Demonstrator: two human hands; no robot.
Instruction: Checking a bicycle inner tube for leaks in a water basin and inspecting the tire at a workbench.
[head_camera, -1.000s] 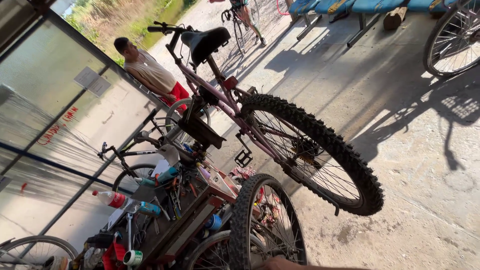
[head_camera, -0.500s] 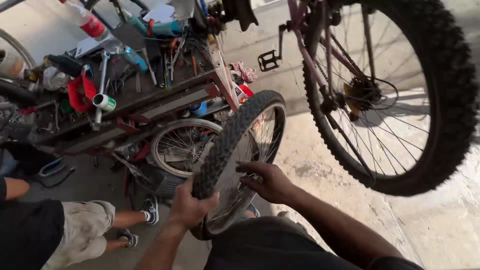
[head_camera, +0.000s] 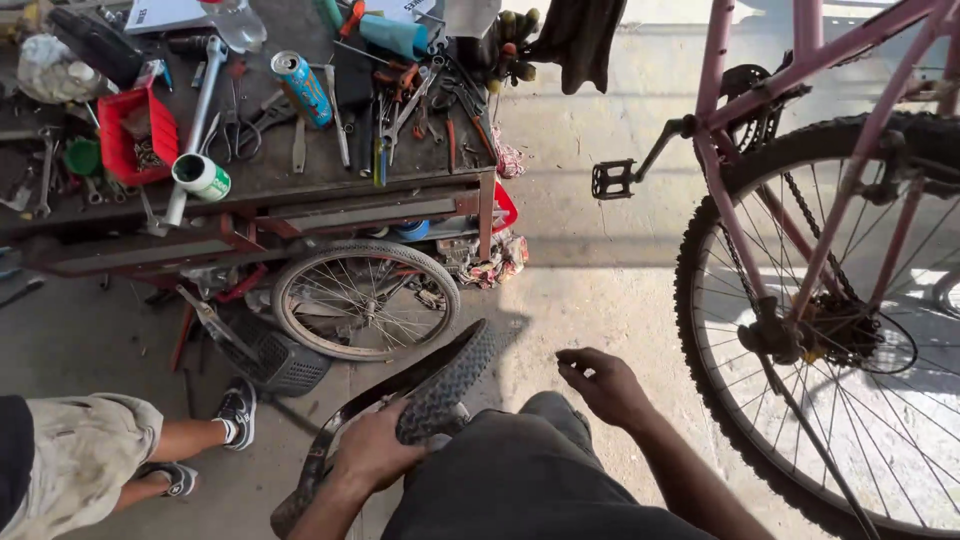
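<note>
A: We log the left hand (head_camera: 375, 455) with fingers wrapped around the knobby bicycle tyre (head_camera: 425, 395), low and near, just left of our knee.

B: Axis?

A: The tyre's long run goes from near left up toward far right, its free end pointing at the spoked wheel (head_camera: 365, 298) under the worktop (head_camera: 260, 185).

B: Right hand (head_camera: 605, 385)?

A: Empty, fingers loosely curled and half open, hovering just right of the tyre's far end. The pink bicycle frame (head_camera: 760, 150) stands well apart on the right.

Bare floor (head_camera: 600, 300) ahead, workbench (head_camera: 260, 215) left, bicycle wheel (head_camera: 830, 330) right
</note>
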